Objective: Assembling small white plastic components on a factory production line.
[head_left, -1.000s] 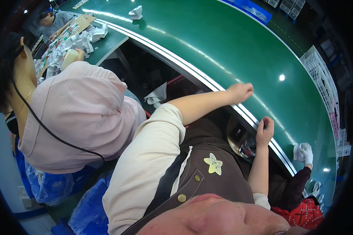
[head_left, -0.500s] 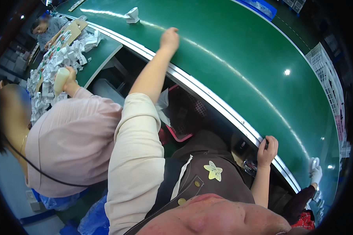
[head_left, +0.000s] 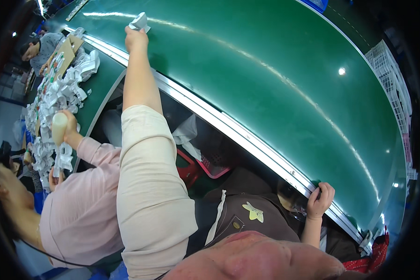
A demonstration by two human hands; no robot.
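Observation:
My left arm stretches out over the long green work surface (head_left: 247, 84). At its far left part, my left hand (head_left: 137, 40) is closed on a small white moulded plastic part (head_left: 138, 21); the fingertips are partly hidden behind it. My right hand (head_left: 319, 201) rests on the metal rail (head_left: 247, 135) along the near edge of the surface. Its fingers are loosely bent, thumb apart from them, and nothing shows in it.
On the left, a co-worker in a pink top (head_left: 86, 205) holds a pale bottle-shaped object (head_left: 59, 127) beside a heap of white plastic parts (head_left: 46, 105). Another person sits farther back. White crates (head_left: 389, 84) stand at the right. A pink basket (head_left: 214, 169) lies under the rail.
My left hand has moved left and away to the white plastic part and closed on it. My right hand stays on the rail. The gloved co-worker's hand at right has left the surface.

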